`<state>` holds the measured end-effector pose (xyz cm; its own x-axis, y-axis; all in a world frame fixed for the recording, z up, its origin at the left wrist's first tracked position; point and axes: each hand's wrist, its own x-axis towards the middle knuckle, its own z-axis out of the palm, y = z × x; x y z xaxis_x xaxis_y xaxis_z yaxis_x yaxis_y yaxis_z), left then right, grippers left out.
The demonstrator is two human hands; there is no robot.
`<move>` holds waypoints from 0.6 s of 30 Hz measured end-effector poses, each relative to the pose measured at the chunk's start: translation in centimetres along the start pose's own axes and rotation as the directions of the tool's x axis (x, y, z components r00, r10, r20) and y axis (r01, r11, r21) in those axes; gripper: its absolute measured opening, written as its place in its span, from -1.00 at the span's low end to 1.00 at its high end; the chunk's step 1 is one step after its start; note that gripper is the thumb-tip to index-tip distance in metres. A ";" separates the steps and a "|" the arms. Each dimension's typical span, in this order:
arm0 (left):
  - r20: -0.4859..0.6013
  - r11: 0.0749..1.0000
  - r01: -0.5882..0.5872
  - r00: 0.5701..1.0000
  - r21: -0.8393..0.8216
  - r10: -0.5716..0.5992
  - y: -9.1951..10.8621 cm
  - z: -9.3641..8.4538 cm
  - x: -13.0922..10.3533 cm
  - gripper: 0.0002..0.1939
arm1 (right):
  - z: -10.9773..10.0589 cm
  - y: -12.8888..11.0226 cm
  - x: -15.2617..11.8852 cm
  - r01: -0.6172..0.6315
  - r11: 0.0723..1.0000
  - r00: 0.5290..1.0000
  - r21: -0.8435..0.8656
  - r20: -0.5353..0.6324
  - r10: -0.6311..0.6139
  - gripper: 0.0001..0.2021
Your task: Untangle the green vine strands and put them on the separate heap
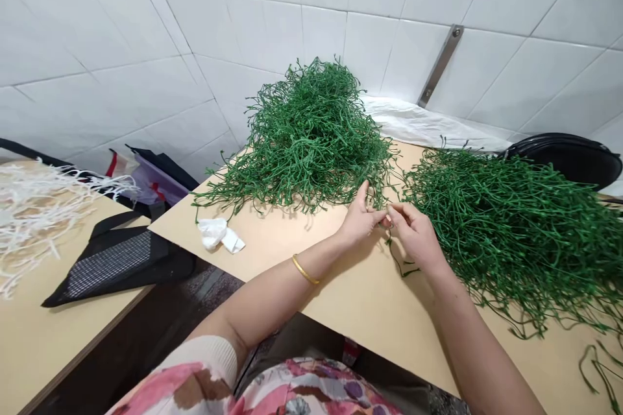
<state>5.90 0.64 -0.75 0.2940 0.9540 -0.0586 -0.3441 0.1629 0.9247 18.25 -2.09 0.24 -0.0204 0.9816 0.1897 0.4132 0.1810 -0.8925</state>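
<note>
My left hand [361,219], a gold bangle on its wrist, meets my right hand [413,232] over the tan tabletop. The fingertips of both are pinched close together on a thin green cord [402,266], and its loose length dangles under my right hand onto the board. One finger of my left hand points up, away from the pinch. The spot where the fingers grip is largely hidden. Just beyond my left hand rises a tall heap of knotted green cords [311,136]. A second, wider heap of green cords [516,233] spreads beside my right forearm.
Crumpled white tissue [214,233] lies left on the tabletop [292,240]. A black mesh bag [117,259] and white cords [39,207] rest on another table at left. Behind are a tiled wall, a metal bracket [440,65], white sheeting [428,123] and a round black case [564,159].
</note>
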 end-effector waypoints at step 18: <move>0.170 0.978 -0.084 0.984 0.192 0.052 -0.1 -0.1 0.2 -0.98 | -0.7 2.2 0.5 -0.185 0.869 0.966 0.459 -0.077 0.247 -0.80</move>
<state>5.88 0.89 -0.90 0.4227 0.9047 0.0537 -0.1898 0.0304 0.9814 19.78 -1.25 -1.33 0.1521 0.9883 -0.0054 -0.0550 0.0030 -0.9985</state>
